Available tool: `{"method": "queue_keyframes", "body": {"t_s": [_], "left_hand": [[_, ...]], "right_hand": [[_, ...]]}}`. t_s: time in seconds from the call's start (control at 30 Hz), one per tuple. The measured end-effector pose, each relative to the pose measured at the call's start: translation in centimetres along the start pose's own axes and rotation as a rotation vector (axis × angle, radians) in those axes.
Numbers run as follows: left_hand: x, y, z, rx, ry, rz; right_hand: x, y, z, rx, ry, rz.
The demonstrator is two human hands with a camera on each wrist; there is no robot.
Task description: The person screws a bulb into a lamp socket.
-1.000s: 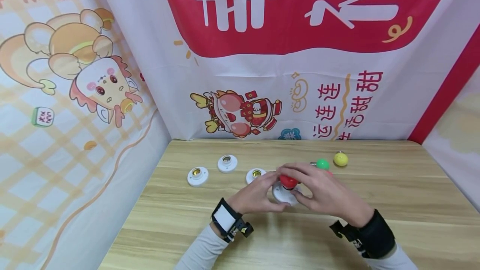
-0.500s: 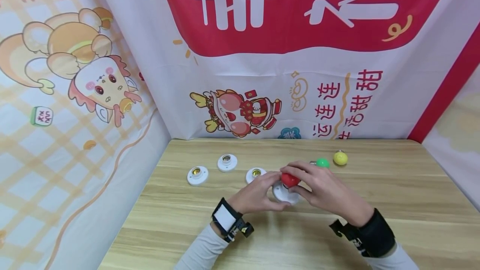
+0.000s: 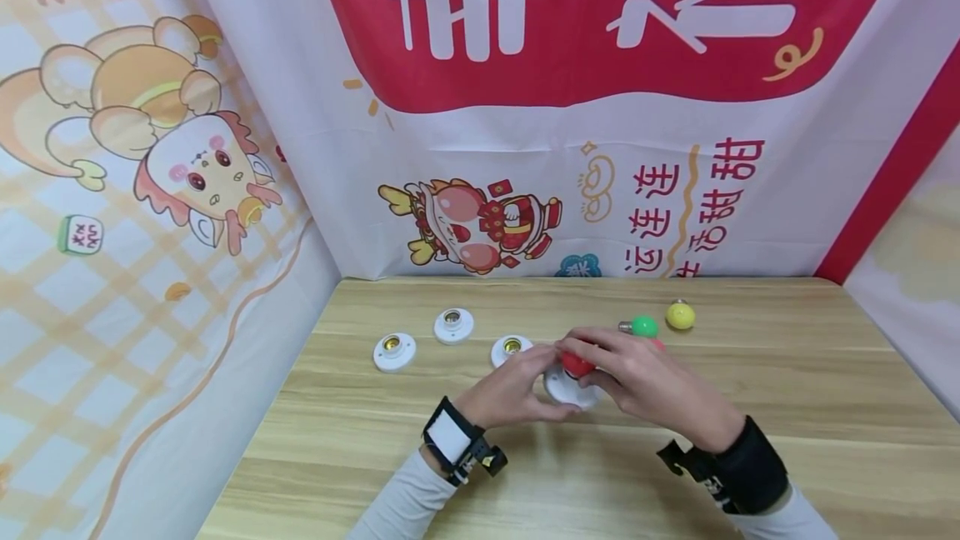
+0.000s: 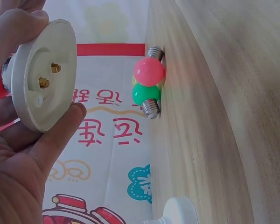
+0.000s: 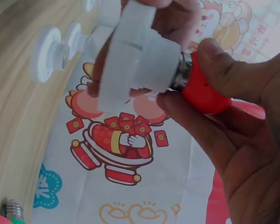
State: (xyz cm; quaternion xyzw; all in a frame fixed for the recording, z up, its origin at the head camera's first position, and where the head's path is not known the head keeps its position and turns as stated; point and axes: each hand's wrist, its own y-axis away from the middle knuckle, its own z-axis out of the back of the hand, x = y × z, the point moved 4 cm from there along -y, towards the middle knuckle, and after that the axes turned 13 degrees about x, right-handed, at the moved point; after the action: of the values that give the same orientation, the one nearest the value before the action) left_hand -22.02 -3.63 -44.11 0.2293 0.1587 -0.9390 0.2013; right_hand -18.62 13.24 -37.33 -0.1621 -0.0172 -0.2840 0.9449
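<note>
At the far left of the room, a white cloth (image 3: 142, 190) with an orange check and a cartoon animal covers the wall. Beside it, a light wood-grain table (image 3: 300, 448) stretches rightward, meeting a red-and-white backdrop (image 3: 480, 140) printed with large characters lying on their sides. On the table's left part, a white lamp socket (image 3: 394, 352) with a gold-coloured lining sits flat, opening upward; just beyond it to the right is a second socket (image 3: 453, 327), lined in silver colour. Next I see a third socket (image 3: 507, 351), partly hidden by the person's left hand (image 3: 513, 390). That hand, above a pale grey sleeve (image 3: 405, 498), grips a fourth socket (image 3: 564, 388) by its round base, thumb and fingers on opposite sides. The fourth socket is lifted off the table and tilted; seen from the left wrist, its hollow underside shows two brass-coloured screws (image 4: 44, 82). A red bulb (image 3: 576, 363) sits at its mouth, a band of metal thread (image 5: 181, 72) visible between red globe and white neck. The right hand (image 3: 641, 377) holds this bulb, thumb and fingers curled around the globe. Past that hand, near the back edge, lie a green bulb (image 3: 644, 327), its cap pointing left, and a pink-red bulb (image 4: 149, 71) beside it. Furthest right on the table rests a yellow bulb (image 3: 681, 315).
</note>
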Motion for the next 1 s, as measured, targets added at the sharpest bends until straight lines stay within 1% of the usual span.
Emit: {"method": "queue_keyframes", "body": {"t_s": [0.17, 0.33, 0.4, 0.5, 0.6, 0.73, 0.87, 1.0], "left_hand": [[0.08, 0.10, 0.01, -0.011, 0.001, 0.011], [0.00, 0.03, 0.01, -0.018, -0.007, -0.012], [-0.07, -0.01, 0.01, -0.013, -0.004, -0.021], [-0.15, -0.01, 0.03, -0.007, -0.012, -0.031], [-0.18, 0.01, 0.06, -0.011, -0.007, -0.033], [-0.27, 0.04, 0.11, -0.022, 0.006, -0.036], [-0.41, -0.01, 0.33, -0.058, -0.006, -0.029], [-0.56, -0.14, 0.56, -0.102, -0.019, 0.002]], "right_hand": [[0.14, -0.18, -0.19, -0.030, 0.037, -0.020], [-0.08, -0.29, -0.44, -0.002, -0.017, -0.037], [-0.19, -0.23, -0.44, 0.003, -0.043, -0.022], [-0.24, -0.13, -0.29, -0.010, -0.052, 0.013], [-0.20, -0.17, -0.17, -0.028, -0.038, 0.034], [-0.10, -0.30, -0.22, -0.032, -0.023, 0.041], [-0.02, -0.40, -0.21, -0.065, 0.014, 0.000], [0.07, -0.55, -0.11, -0.102, 0.054, -0.060]]}}
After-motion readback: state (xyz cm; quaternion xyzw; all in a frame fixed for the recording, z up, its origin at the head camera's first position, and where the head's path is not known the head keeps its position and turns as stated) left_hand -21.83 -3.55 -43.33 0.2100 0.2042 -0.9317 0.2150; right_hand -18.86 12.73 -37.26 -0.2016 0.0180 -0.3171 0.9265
